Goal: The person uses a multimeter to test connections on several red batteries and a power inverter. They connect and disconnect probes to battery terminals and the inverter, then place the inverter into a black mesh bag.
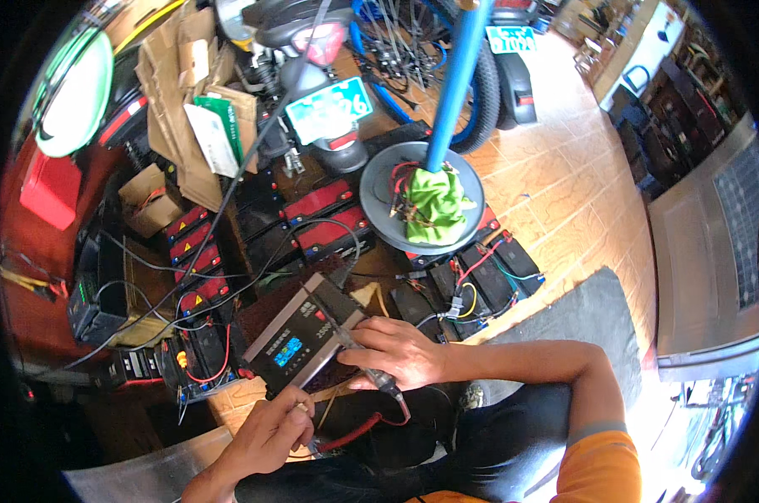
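My right hand (400, 350) is closed around a pen-like tester (386, 384) with a clear body and a long thin tip. The tip lies across the right part of a grey metal box (266, 356) with a lit blue display. A red coiled cord (352, 436) runs from the tester's lower end toward my left hand (272, 429). The left fingers are pinched together just below the box's near edge. What they hold, if anything, is too small to make out. The box rests on a dark brown surface.
Several black batteries (482, 272) with loose wires stand right of the box, and red-topped ones (321, 201) lie behind it. A blue post (459, 84) rises from a round grey base (379, 205) bearing a green cloth (438, 205). Cables (228, 275) cross the left side.
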`<state>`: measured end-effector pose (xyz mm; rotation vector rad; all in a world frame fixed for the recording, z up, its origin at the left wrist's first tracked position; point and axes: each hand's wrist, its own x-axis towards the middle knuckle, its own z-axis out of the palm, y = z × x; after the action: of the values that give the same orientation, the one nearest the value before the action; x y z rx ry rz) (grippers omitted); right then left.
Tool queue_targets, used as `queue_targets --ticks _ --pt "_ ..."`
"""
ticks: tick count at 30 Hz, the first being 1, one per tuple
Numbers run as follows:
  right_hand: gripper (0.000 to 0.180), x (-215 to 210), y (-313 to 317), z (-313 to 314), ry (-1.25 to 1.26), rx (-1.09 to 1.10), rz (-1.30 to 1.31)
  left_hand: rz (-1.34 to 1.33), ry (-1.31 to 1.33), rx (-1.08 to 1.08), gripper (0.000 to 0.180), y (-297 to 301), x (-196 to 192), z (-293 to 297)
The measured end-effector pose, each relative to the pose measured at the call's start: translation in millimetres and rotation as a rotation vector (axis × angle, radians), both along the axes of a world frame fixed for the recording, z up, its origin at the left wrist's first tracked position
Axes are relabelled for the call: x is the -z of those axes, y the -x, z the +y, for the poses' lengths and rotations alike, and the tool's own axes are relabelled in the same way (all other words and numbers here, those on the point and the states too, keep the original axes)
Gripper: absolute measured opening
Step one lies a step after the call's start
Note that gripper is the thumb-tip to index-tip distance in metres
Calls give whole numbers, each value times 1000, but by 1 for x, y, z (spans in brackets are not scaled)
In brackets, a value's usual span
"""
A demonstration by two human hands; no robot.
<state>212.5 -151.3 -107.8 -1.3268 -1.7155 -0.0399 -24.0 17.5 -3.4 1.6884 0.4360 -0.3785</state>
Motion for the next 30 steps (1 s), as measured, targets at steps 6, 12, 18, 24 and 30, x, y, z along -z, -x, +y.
queue_targets --ticks 6,12,18,24,30 --pt "48 -19 -46 -43 -53 217 77 44 -61 183 17 -56 9 -35" --pt "31 2 -79 -128 85 548 683 -154 -97 239 26 -107 61 -83" --pt "38 68 -55 -198 272 588 1273 -265 -302 225 49 -154 100 -109" --pt "39 105 -33 -225 285 512 1584 -229 -633 129 48 -208 133 -116" --pt "34 124 -29 -232 142 544 1737 -190 -842 35 34 -230 164 -107"
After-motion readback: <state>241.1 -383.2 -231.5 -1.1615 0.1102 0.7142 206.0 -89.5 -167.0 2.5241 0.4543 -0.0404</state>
